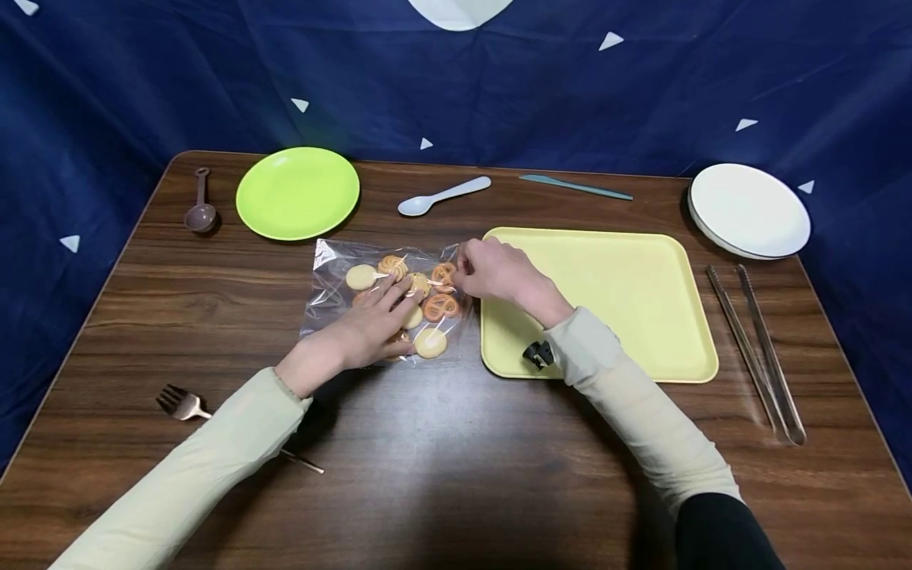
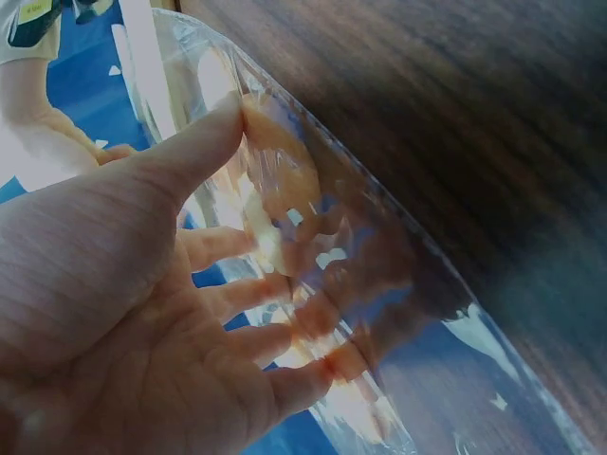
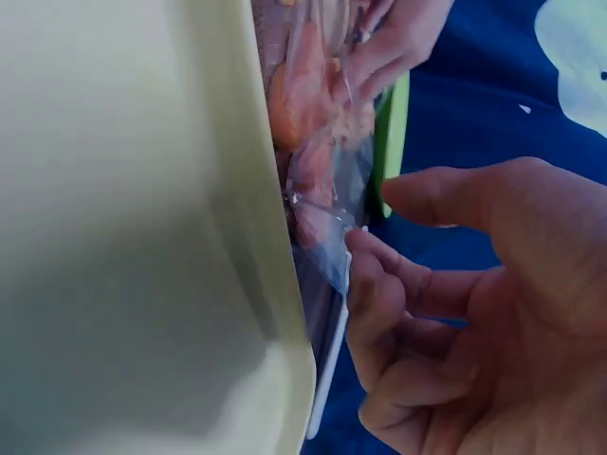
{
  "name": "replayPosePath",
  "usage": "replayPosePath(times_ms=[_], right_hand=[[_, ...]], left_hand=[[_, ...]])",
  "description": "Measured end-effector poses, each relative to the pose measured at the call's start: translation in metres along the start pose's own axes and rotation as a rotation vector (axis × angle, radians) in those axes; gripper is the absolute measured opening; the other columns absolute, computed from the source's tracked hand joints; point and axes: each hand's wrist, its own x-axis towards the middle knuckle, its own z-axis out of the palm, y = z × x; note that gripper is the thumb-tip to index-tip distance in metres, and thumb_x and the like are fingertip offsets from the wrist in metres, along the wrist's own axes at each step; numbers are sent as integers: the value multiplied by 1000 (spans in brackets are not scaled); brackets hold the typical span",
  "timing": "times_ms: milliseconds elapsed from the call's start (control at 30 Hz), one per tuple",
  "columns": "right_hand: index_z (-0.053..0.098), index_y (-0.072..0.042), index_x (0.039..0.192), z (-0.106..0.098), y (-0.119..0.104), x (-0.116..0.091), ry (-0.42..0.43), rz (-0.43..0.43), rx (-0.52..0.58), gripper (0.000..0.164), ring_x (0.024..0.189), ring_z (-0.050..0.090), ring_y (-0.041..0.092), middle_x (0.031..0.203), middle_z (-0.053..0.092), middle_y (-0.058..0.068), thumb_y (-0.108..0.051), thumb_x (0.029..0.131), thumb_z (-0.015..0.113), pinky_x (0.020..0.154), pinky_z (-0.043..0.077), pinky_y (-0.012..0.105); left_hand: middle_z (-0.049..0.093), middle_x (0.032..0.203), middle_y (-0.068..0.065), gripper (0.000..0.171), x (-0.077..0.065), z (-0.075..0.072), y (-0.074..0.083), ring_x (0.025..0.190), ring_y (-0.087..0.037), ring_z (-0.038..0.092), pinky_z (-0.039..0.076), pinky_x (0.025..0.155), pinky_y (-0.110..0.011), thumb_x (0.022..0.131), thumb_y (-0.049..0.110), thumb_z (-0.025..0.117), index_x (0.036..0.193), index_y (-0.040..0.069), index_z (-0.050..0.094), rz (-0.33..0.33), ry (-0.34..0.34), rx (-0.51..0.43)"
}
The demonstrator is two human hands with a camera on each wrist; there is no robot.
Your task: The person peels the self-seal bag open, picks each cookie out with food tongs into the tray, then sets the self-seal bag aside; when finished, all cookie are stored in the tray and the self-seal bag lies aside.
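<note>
A clear plastic bag (image 1: 326, 277) of round cookies and pretzel-shaped biscuits lies flat on the table. My left hand (image 1: 363, 324) rests on its middle, fingers spread and only slightly bent. In the left wrist view, the left fingertips and thumb touch the crinkled film. At the bag's right end is my right hand (image 1: 499, 273), over the left edge of a yellow tray (image 1: 598, 301). The right wrist view shows the right index fingertip at the bag's edge. Its thumb stands apart from that finger, and the other fingers are partly curled.
A green plate (image 1: 298, 194), measuring spoon (image 1: 201, 215), pale spoon (image 1: 445, 195) and teal knife (image 1: 577, 188) lie along the back. White dishes (image 1: 748, 210) and metal tongs (image 1: 762, 356) are at right. A fork (image 1: 184, 404) lies partly under the left forearm.
</note>
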Motion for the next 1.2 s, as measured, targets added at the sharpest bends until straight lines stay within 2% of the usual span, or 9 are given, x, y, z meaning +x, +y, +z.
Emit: replayPosePath(times_ms=[100, 200, 400, 567, 767, 933, 1200], right_hand=[[49, -15, 59, 1, -4, 7, 41, -9, -25, 33, 48, 40, 14, 54, 42, -3, -27, 88, 57, 46, 32, 31], [43, -16, 54, 4, -8, 16, 78, -13, -58, 36, 45, 37, 13, 50, 35, -4, -21, 87, 55, 43, 30, 30], [38, -17, 51, 6, -11, 22, 63, 5, -28, 33, 42, 25, 11, 47, 25, -4, -5, 80, 48, 42, 21, 27], [41, -16, 56, 3, -6, 20, 88, 46, 17, 23, 46, 28, 11, 53, 29, -3, -3, 74, 48, 44, 25, 28], [43, -15, 56, -1, 3, 15, 103, 70, 67, 24, 47, 30, 11, 52, 31, -4, -4, 77, 47, 46, 26, 28], [44, -15, 58, -5, 10, 10, 108, 98, 88, 20, 48, 32, 11, 53, 34, -4, -5, 76, 46, 46, 27, 29], [57, -14, 64, -3, 20, 8, 115, 89, 108, 21, 52, 38, 13, 61, 47, -1, -12, 84, 51, 50, 31, 31]], left_hand=[[17, 150, -26, 72, 0, 0, 0, 138, -44, 8, 16, 105, -58, 90, 28, 64, 144, -3, 28, 5, 3, 1], [17, 150, -26, 71, 0, 0, 1, 138, -44, 8, 16, 105, -58, 90, 28, 64, 144, -3, 28, 7, 4, 1], [16, 150, -25, 71, 0, 1, 1, 138, -43, 8, 17, 105, -59, 90, 28, 63, 144, -2, 28, -4, -3, 2], [15, 151, -25, 73, 0, 1, 2, 138, -43, 8, 16, 105, -58, 90, 30, 63, 145, -2, 27, -10, -10, 11], [12, 152, -24, 75, -1, 0, 3, 139, -42, 5, 14, 106, -58, 90, 31, 63, 146, -1, 25, -31, -28, 5], [14, 150, -27, 74, -2, 0, 2, 137, -45, 8, 16, 105, -59, 89, 30, 64, 144, -3, 26, -25, -2, 6], [14, 150, -28, 72, -4, 0, -1, 137, -45, 7, 16, 105, -60, 91, 28, 63, 144, -3, 26, -22, 2, -16]])
